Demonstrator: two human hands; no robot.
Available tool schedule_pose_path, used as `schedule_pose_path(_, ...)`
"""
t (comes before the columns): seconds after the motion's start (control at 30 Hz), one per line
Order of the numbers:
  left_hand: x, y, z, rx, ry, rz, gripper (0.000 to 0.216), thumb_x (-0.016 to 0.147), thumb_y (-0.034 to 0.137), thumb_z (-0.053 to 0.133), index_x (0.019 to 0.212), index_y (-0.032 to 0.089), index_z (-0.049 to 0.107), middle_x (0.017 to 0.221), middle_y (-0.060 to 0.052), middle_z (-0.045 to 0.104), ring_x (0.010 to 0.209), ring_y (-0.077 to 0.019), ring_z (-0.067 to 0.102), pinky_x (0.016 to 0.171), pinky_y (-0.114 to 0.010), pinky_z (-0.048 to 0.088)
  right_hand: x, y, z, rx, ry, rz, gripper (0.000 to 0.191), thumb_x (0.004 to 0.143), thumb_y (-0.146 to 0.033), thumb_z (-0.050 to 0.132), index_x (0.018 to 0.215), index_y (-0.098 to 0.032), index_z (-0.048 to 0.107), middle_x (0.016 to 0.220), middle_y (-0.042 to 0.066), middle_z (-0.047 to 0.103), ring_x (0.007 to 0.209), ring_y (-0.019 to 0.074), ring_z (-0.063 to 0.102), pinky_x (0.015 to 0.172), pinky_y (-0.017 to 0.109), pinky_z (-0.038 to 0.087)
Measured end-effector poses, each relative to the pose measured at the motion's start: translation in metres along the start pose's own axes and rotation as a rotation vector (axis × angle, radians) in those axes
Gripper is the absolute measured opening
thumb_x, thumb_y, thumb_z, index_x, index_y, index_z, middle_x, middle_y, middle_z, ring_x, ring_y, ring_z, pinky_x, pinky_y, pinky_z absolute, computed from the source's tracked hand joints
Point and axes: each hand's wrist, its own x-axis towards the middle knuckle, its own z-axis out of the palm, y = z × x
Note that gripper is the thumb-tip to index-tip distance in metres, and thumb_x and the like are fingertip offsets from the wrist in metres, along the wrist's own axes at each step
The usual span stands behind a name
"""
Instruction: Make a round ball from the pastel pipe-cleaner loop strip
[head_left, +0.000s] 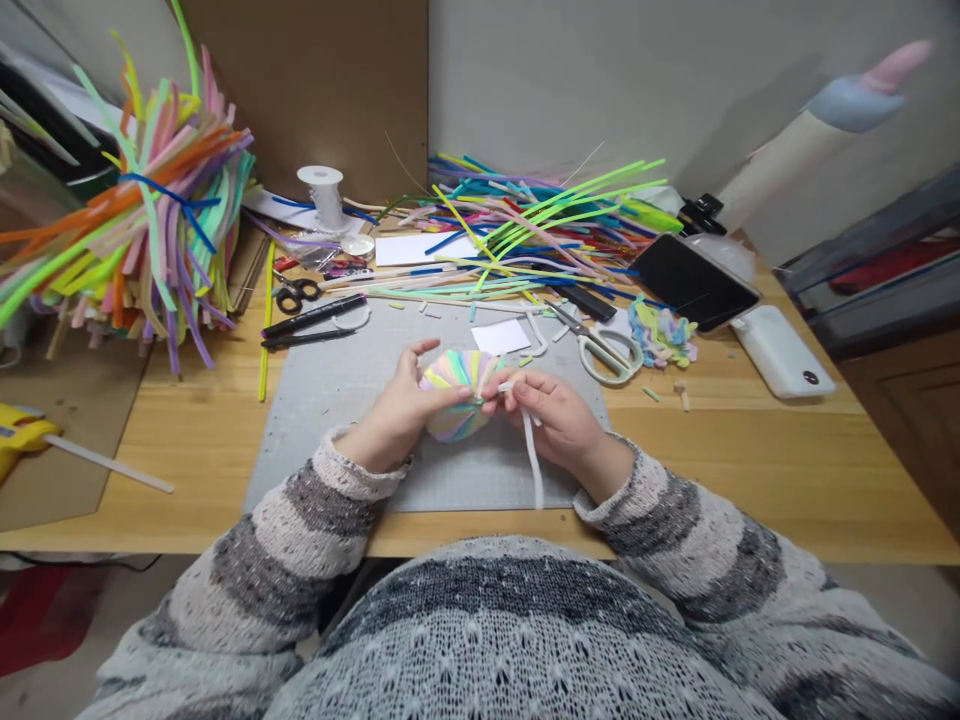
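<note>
My left hand (397, 410) grips a round pastel disc of coiled pipe cleaners (456, 392), held over a grey cutting mat (337, 400). My right hand (555, 415) pinches a white pipe cleaner (532, 455) at the disc's right edge; its loose end hangs down toward me. Both hands are closed on what they hold and meet at the disc.
A wooden desk (787, 470) carries a pile of coloured pipe cleaners (540, 230) at the back, scissors (607, 350), small black scissors (296, 293), black markers (311, 318), a thread spool (324, 195), a tablet (694, 280), a white power bank (780, 350) and pastel scraps (660, 335). A bundle of pipe cleaners (142, 220) stands left, near a yellow glue gun (22, 432).
</note>
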Motion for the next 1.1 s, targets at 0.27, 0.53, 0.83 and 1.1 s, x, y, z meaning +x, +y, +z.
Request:
schedule_pose_path(0.27, -0.003, 0.022, 0.006, -0.273, -0.308, -0.138, 0.027, 0.081, 0.034, 0.071, 0.101, 0.017, 0.068, 0.103, -0.013, 0.074, 0.089, -0.0246, 0.071, 0.079, -0.04, 0.059, -0.004, 0.001, 0.006, 0.141, 0.072, 0.06, 0.028, 0.075, -0.043, 0.078, 0.065, -0.02, 0.067, 0.093, 0.002, 0.065, 0.076, 0.0115, 0.062, 0.077, 0.026, 0.052)
schedule_pose_path(0.53, -0.003, 0.027, -0.002, -0.574, -0.308, -0.419, 0.032, 0.067, 0.017, 0.08, 0.097, 0.013, 0.071, 0.094, -0.006, 0.074, 0.083, -0.0145, 0.067, 0.08, -0.025, 0.051, -0.004, 0.002, 0.004, 0.251, 0.0, 0.067, 0.027, 0.081, -0.041, 0.075, 0.068, -0.018, 0.068, 0.092, 0.0, 0.067, 0.075, 0.0072, 0.065, 0.074, 0.019, 0.053)
schedule_pose_path(0.83, -0.005, 0.033, -0.002, -0.449, -0.394, -0.466, 0.023, 0.071, 0.023, 0.08, 0.089, 0.012, 0.071, 0.086, -0.006, 0.072, 0.077, -0.0142, 0.064, 0.075, -0.027, 0.049, -0.008, 0.014, 0.004, 0.173, -0.101, 0.068, 0.027, 0.084, -0.042, 0.071, 0.071, -0.019, 0.071, 0.085, 0.0, 0.063, 0.069, 0.0076, 0.056, 0.067, 0.02, 0.047)
schedule_pose_path(1.1, -0.008, 0.026, 0.001, -0.297, -0.209, -0.461, 0.036, 0.064, 0.027, 0.085, 0.093, 0.012, 0.072, 0.088, -0.005, 0.071, 0.077, -0.0136, 0.063, 0.078, -0.029, 0.049, -0.003, 0.011, 0.006, 0.214, -0.064, 0.128, 0.028, 0.081, -0.041, 0.074, 0.067, -0.017, 0.072, 0.087, 0.002, 0.064, 0.074, 0.0088, 0.056, 0.068, 0.02, 0.046)
